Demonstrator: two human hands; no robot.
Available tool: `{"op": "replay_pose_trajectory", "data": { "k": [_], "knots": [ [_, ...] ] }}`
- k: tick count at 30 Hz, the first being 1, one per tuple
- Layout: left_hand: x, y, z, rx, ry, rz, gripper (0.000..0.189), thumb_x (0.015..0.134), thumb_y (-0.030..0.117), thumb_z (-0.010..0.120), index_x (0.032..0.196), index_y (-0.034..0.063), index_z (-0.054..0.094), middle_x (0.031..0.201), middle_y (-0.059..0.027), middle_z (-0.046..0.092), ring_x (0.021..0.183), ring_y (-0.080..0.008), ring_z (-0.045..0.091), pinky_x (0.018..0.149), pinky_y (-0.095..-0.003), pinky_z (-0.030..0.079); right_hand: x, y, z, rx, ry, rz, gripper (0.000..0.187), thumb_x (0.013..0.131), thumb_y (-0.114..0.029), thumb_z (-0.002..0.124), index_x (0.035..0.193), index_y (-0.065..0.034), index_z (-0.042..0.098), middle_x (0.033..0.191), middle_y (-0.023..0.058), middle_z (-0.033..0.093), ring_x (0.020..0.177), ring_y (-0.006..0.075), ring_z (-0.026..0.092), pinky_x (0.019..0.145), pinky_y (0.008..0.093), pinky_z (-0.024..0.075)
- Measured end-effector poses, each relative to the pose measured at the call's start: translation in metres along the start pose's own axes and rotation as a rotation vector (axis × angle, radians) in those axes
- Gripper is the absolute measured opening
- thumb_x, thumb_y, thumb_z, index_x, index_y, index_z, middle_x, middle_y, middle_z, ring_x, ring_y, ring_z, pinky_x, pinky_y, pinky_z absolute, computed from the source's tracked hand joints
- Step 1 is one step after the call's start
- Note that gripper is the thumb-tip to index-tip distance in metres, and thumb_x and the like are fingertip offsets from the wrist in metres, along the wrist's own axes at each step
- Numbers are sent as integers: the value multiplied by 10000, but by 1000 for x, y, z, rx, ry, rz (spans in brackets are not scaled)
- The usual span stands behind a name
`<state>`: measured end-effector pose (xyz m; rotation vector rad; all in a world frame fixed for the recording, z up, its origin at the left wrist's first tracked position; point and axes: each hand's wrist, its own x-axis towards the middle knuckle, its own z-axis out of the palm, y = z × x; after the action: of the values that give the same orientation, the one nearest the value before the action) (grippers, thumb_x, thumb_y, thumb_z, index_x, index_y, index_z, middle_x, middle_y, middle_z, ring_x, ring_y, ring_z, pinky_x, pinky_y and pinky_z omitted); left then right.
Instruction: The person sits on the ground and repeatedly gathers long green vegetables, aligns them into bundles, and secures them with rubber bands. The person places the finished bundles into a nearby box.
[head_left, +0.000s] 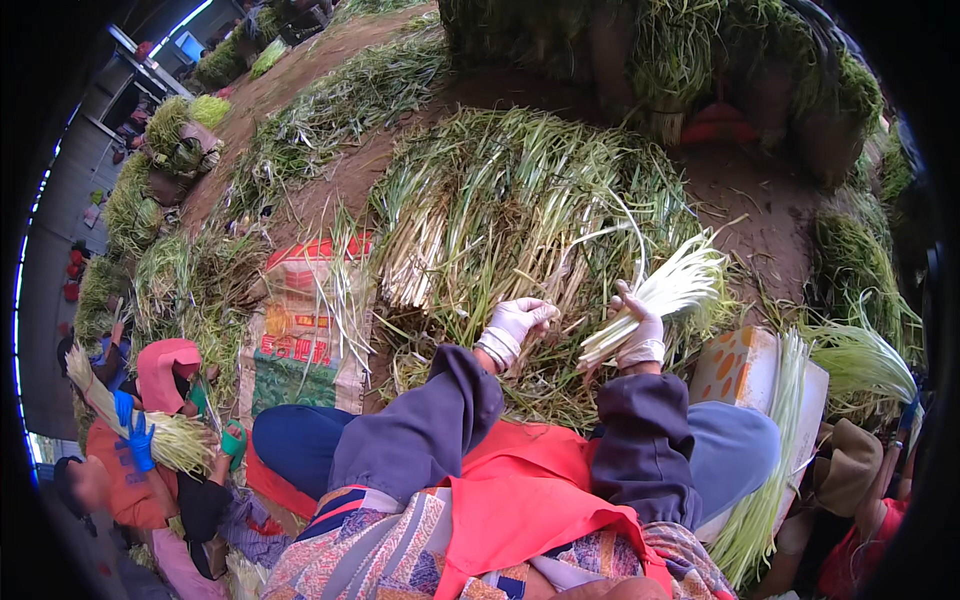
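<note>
My right hand (639, 330), in a whitish glove, grips a bunch of pale leafy stalks (671, 281). Their cut-looking ends point down towards me and the leaves fan out to the upper right. One long thin leaf (636, 225) arches up from near that hand. To the left, my gloved left hand (519, 328) has its fingers curled and pinched together; any thin strand between the fingertips is too small to make out. Beneath and beyond both hands spreads a large heap of untrimmed green stalks (517, 202) with dry, brownish lower ends.
A printed woven sack (300, 330) lies left, with loose stalks on it. Right of my knee, pale stalks (772, 450) rest on a white box (720, 367). One co-worker (142, 465) holds a bundle at left; another person (862, 517) sits at right. Dark stacked bundles (675, 60) stand ahead.
</note>
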<state>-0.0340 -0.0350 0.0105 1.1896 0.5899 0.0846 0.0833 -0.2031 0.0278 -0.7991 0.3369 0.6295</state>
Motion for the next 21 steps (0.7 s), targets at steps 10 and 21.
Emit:
{"op": "replay_pose_trajectory", "data": {
  "k": [10, 21],
  "knots": [
    [-22, 21, 12, 622, -164, 48, 247, 781, 168, 704, 985, 33, 671, 838, -2, 666, 725, -80, 584, 687, -252, 479, -24, 32, 10, 171, -290, 195, 384, 755, -44, 587, 1121, 17, 486, 844, 58, 560, 683, 162, 552, 638, 288, 491],
    [-20, -17, -126, 573, 74, -211, 135, 826, 176, 642, 836, 53, 698, 605, 21, 588, 454, -43, 440, 406, -207, 329, -14, -21, 0, 217, -252, 17, 330, 748, -44, 581, 1064, 11, 501, 811, 71, 547, 630, 162, 521, 615, 291, 463]
  ]
}}
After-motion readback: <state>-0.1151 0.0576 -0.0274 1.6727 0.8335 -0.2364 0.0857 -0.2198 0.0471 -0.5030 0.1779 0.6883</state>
